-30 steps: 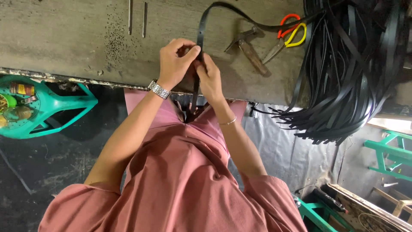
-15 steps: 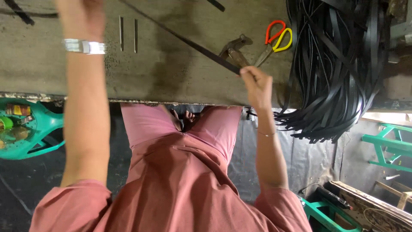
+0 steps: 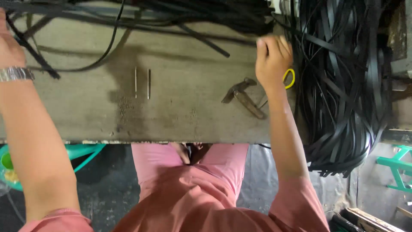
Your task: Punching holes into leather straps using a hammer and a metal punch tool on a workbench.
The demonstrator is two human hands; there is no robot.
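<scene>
My right hand (image 3: 272,60) is at the left edge of a thick bundle of black straps (image 3: 343,86), with its fingers curled among the nearest strands. It covers most of a pair of scissors; only a yellow handle loop (image 3: 290,79) shows. My left hand (image 3: 9,47), with a metal watch (image 3: 16,74) on its wrist, is cut off at the top left edge beside loose black straps (image 3: 47,68). Its fingers are out of view. One loose strap (image 3: 201,39) lies across the grey workbench (image 3: 184,116).
A hammer (image 3: 242,96) lies on the bench just left of my right wrist. Two thin metal pins (image 3: 142,82) stand in the bench top. More straps are piled along the far edge (image 3: 193,13). A green plastic stool (image 3: 81,151) sits below left.
The view has shifted toward the back of the bench. My right hand has moved from the near edge up to the strap bundle, over the scissors. The stretched strap now lies slack.
</scene>
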